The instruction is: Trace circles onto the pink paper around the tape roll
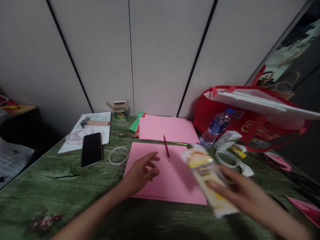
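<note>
My right hand (231, 185) grips a yellow and white packet (203, 178) with a clear plastic edge, held tilted over the right side of a pink sheet of paper (150, 151). Motion blurs the packet, so its print and contents cannot be read. Over the left part of that sheet is my left hand (143, 171), its fingers curved and apart with nothing in them. A red pencil (166, 148) lies on the paper between the two hands. Left of my left hand rests a roll of white tape (109, 157).
Behind lies more pink paper (167, 128). A phone (91, 150), a hammer (96, 122) and a small open box (120, 113) are at left. On the right stand a water bottle (216, 128) and a red bag (205, 108), near another white tape ring (220, 160).
</note>
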`<act>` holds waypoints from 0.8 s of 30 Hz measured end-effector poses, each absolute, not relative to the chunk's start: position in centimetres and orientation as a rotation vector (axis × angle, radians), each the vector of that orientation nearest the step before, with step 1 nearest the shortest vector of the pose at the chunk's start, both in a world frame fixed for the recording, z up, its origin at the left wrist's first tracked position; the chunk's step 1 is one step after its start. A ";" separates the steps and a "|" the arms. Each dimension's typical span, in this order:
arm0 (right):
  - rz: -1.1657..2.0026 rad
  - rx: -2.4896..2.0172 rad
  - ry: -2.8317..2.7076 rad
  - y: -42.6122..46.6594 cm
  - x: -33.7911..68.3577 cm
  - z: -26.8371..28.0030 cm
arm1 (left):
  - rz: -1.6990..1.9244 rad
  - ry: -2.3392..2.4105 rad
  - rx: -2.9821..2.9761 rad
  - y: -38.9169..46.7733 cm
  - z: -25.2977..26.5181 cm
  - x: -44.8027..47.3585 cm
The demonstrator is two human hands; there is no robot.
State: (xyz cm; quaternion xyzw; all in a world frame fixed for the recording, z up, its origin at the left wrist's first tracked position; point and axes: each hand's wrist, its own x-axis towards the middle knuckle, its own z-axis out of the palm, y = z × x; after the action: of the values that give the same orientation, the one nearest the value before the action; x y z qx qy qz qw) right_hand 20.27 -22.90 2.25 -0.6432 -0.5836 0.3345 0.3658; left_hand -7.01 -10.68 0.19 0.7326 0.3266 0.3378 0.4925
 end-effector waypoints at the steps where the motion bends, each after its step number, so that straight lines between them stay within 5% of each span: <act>1: 0.964 -1.621 -1.553 -21.4 18.0 2.0 | 0.813 0.777 1.741 -10.9 0.4 -6.9; 7: 0.970 -1.403 -1.810 -16.9 9.9 1.4 | 0.857 1.009 1.781 -11.7 1.0 -8.8; 24: 1.041 -1.199 -1.404 -18.2 9.5 -0.4 | 0.946 0.893 2.231 -15.3 -1.4 -14.4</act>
State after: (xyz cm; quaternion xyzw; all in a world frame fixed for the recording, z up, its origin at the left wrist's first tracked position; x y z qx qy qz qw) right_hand 9.49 -18.23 -0.43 -0.4935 -0.5777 0.4284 0.4891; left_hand -14.38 -15.33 -1.37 0.8304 0.3322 0.3521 0.2758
